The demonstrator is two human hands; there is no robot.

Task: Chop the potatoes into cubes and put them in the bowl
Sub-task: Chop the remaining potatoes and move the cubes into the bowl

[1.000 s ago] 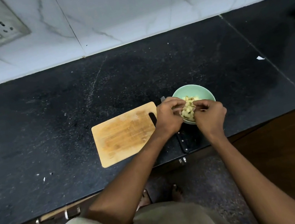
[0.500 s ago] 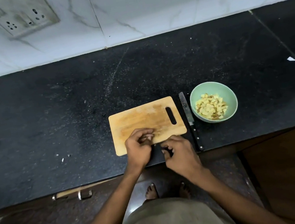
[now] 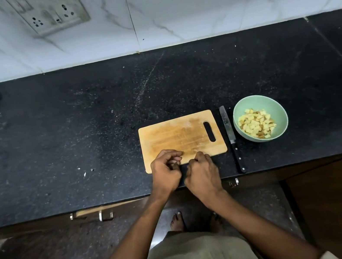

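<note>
From where I watch, the chopping looks finished: the potato cubes (image 3: pixel 257 123) lie heaped in the green bowl (image 3: pixel 275 103), which sits on the counter (image 3: pixel 74 128) just past the right edge of the cutting board (image 3: pixel 175 135). The board shows no potato on it. The knife (image 3: pixel 230 137) lies flat between board and bowl, untouched. My left hand (image 3: pixel 165 171) and right hand (image 3: pixel 202 175) hover at the board's near edge, fingers curled; whether they pinch some scrap I cannot tell. Little seems left, perhaps only stray bits.
</note>
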